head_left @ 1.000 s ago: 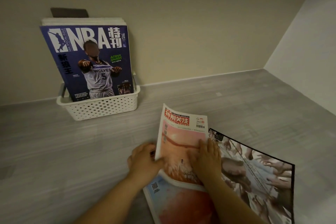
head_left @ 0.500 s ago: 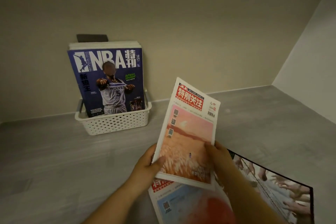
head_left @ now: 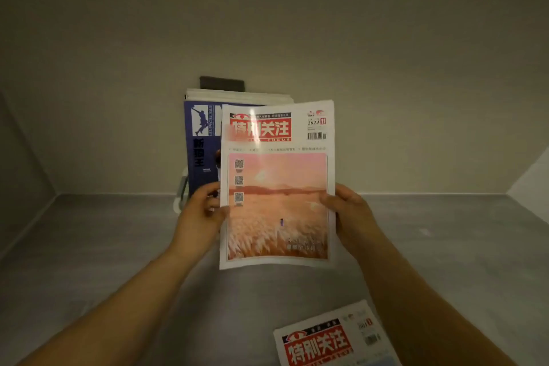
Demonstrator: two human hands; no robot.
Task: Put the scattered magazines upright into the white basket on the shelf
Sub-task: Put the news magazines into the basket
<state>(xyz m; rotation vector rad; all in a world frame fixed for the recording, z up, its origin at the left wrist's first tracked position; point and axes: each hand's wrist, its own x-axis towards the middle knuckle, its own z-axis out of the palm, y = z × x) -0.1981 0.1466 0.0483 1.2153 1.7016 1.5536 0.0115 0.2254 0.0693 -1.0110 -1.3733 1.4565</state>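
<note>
**Light, floppy magazine**

My left hand (head_left: 198,214) and right hand (head_left: 352,217) pinch the pink magazine (head_left: 277,193) by its side edges, upright before the white basket (head_left: 177,205) on the shelf (head_left: 445,246). Glossy and limp, I judge; gripping both sides keeps it flat.

Dim, warm light is filling the alcove, leaving the plain beige far wall (head_left: 386,68) murky and darkening toward its top and left corner, while the pale right side wall (head_left: 533,178) is catching more light. A thin streak of glare is running down the glossy white-edged magazine with a red title block and a pink sunset photo (head_left: 276,187), and its small print is smearing. The near red-and-white magazine lying flat (head_left: 326,342) is blurring. Wide-angle distortion is bending the edges of the grey wood-grain shelf surface (head_left: 89,246)
</note>
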